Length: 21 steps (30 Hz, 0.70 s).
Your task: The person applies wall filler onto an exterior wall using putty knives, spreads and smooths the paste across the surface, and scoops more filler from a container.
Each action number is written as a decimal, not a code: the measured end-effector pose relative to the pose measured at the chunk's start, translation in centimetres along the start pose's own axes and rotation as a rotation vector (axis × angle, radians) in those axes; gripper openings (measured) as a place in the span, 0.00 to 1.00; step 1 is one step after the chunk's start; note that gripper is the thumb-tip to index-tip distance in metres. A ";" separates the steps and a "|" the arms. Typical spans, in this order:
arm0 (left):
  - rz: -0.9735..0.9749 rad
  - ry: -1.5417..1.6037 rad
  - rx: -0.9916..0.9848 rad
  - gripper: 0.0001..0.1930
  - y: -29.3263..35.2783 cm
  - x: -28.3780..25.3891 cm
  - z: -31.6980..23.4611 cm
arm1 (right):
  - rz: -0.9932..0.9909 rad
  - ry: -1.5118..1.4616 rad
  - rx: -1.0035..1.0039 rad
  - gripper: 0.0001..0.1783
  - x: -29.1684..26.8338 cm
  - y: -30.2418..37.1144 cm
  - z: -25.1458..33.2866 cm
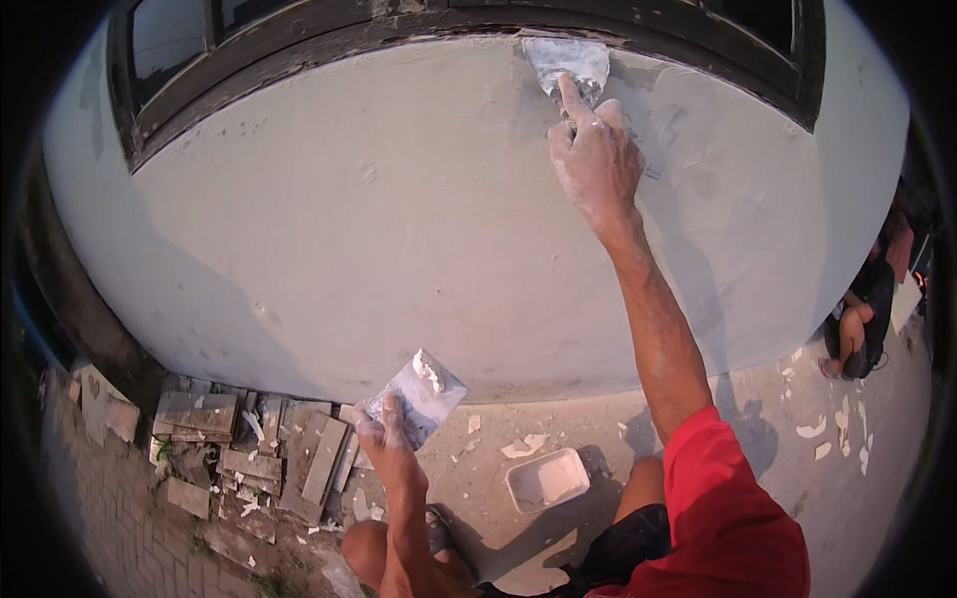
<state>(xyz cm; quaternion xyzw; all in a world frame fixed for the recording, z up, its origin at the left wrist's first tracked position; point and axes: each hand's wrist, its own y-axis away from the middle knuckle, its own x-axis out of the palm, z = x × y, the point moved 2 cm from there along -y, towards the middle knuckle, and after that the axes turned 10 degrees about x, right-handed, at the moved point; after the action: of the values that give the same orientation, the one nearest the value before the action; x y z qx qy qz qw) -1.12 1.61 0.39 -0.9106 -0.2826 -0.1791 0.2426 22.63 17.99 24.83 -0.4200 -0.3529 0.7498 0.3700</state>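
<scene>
The right hand [601,164], dusted with white, is grasping a wide scraper [570,60], its index finger pointing up toward the smeared blade. The blade is lying against the pale wall [349,219], its top edge just beneath the dark wooden window frame [379,32]. Damp-looking grey patches are showing on the wall beside it.

The left hand [392,431] is grasping a flat plate [439,407] by its lower left part, low before the wall, and a lump of white paste [428,369] is sitting near the plate's upper corner. Paste is coating both tools — whether any lettering is hiding underneath, one cannot tell.

On the ground, a white rectangular tub [548,480] is standing between the person's legs and the wall, pale flakes [525,446] lying near it. Weathered boards [196,414] are lying piled at the left. At the far right another person [857,319] is appearing near the wall — only partly visible. A red sleeve [738,518] is covering the right upper arm.
</scene>
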 end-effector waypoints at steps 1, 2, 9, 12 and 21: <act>-0.003 -0.011 -0.012 0.07 0.0 0.2 -0.2 | -0.001 0.033 -0.013 0.29 0.3 0.2 -0.4; -0.006 -0.021 -0.024 0.07 0.0 0.4 -0.3 | -0.002 0.066 -0.027 0.28 0.5 0.3 -0.8; -0.006 -0.002 -0.022 0.07 0.5 0.3 -0.4 | 0.008 -0.015 -0.065 0.27 -1.9 1.1 -0.6; -0.006 -0.023 -0.024 0.07 0.3 0.4 -0.3 | -0.008 -0.022 -0.075 0.27 -1.3 0.0 0.5; -0.004 -0.020 -0.031 0.06 0.1 0.3 -0.9 | 0.071 -0.023 -0.049 0.27 -2.4 1.7 1.2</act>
<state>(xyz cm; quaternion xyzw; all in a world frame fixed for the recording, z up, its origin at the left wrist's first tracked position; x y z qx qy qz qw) -0.94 1.17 1.22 -0.9155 -0.2840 -0.1748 0.2252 21.96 14.86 24.74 -0.4325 -0.3605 0.7583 0.3286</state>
